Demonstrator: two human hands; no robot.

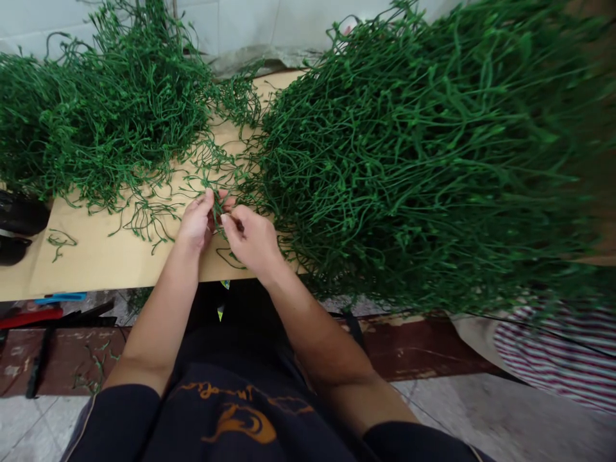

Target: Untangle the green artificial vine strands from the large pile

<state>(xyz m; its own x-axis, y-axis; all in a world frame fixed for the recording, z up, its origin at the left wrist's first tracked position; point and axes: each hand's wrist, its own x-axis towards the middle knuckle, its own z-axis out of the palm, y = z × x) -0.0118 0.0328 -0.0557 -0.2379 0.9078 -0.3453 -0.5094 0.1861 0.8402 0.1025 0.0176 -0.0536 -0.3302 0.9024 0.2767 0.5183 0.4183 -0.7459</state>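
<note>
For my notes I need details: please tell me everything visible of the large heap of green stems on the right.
The heap of green stems fills the view's upper right. Its thin, wavy, dark green strands carry small, lighter bud-like tips; whether plant or plastic, I cannot tell. They lie loosely tangled, many running roughly sideways, on a tan board, and spill past its near edge. Loose strands lie at the heap's left end, near the right hand; the far right is blurred.

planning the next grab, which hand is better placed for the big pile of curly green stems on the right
Likely the right hand: it is nearer the large heap of thin, wavy green stems; the left hand lies farther from it.
</note>
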